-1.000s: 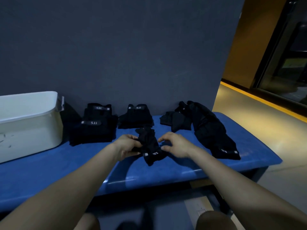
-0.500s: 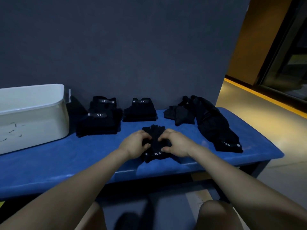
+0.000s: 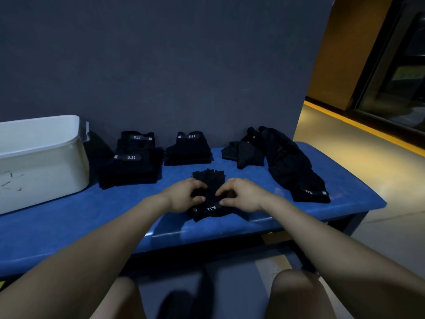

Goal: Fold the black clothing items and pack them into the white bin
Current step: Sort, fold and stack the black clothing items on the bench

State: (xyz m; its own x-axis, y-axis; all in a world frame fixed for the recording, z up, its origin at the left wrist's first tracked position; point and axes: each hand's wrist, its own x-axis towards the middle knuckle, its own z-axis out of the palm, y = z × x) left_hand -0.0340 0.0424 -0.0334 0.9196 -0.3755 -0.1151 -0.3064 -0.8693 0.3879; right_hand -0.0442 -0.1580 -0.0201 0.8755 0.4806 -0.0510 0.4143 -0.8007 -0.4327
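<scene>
We've got a black item (image 3: 210, 192) under both hands at the front-centre of the blue bench (image 3: 69, 226). Its waistband label reads "5.11", upside down to us. Our left hand (image 3: 186, 195) has fingers curled onto the fabric w/ the thumb pinching its left side; our right hand (image 3: 241, 194) does the same on the right side, fingers bent & gripping cloth.

More "5.11" labels: two on the folded stack (image 3: 131, 166) just right of the white bin (image 3: 41, 162), one on the smaller folded stack (image 3: 189, 149) next to it, and one, inverted, on the band of the loose black pile (image 3: 294, 166) at the bench's right end. The bin sits at the left end of the bench; faint dark scuffs on its front wall, no text we can read.

Bench top is blue & glossy at the front edge, pushed against a dark grey wall (image 3: 161, 65). To the right, pale floor w/ a yellow strip (image 3: 368, 127) along an ochre wall, plus dark glass.
</scene>
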